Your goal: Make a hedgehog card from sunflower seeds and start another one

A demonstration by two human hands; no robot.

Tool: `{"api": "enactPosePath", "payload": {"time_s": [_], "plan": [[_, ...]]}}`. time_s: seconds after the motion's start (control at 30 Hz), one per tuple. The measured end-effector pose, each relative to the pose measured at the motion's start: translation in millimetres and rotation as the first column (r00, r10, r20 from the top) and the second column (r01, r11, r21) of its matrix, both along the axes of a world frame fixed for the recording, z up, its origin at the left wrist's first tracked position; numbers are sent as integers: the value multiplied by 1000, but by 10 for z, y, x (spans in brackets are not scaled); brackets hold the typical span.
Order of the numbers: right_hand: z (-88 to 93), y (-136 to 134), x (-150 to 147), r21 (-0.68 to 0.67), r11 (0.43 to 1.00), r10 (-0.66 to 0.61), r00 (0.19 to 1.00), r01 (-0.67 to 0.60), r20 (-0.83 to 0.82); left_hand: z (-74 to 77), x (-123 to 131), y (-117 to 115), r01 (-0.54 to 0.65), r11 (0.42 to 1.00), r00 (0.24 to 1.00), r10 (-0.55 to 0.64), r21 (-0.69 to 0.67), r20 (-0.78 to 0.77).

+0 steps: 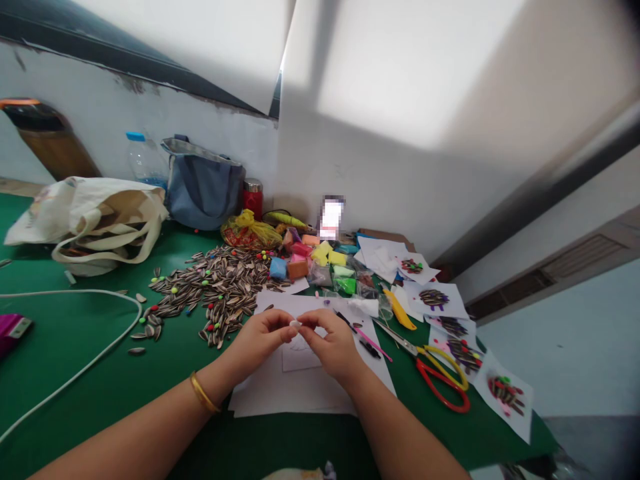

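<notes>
My left hand [267, 339] and my right hand [330, 343] meet over white paper sheets [260, 397]. Between the fingertips of both is a small white piece [296, 325], pinched from either side; it looks like clay. Under the hands lies a smaller sheet with a faint drawing [300, 360], partly hidden by the fingers. Just right of my right hand rest a black pen [370, 349] and a pink stick [377, 345]. A pile of striped seeds [225, 280] with small coloured balls spreads to the left of the paper.
Coloured clay packets [300, 267] lie behind the paper. Scissors [435, 373], a yellow cutter [400, 310] and sheets with seed figures [505, 393] are at the right. Bags [205, 187], a red flask [253, 199] and a phone [331, 217] stand along the wall. A white cable [100, 350] curves at the left.
</notes>
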State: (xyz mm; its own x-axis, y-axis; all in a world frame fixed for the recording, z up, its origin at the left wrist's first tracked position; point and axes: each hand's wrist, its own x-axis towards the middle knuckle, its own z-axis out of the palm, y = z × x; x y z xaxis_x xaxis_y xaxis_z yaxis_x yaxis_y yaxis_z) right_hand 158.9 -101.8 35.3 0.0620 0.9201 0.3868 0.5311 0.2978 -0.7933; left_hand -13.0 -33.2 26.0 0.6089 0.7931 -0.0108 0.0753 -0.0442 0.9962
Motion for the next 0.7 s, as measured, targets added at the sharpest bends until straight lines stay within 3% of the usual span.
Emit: {"api": "enactPosePath", "payload": {"time_s": [0.17, 0.37, 0.7], "plan": [[-14, -10, 17, 1, 1000, 25, 1000, -25, -7, -28, 18, -9, -5, 999, 1000, 4, 50, 6], [-13, 10, 55, 30, 993, 111, 992, -113, 63, -65, 18, 15, -23, 967, 982, 70, 256, -177], [-31, 14, 50, -120, 991, 63, 998, -66, -21, -66, 1, 29, 25, 969, 982, 22, 247, -186]]}}
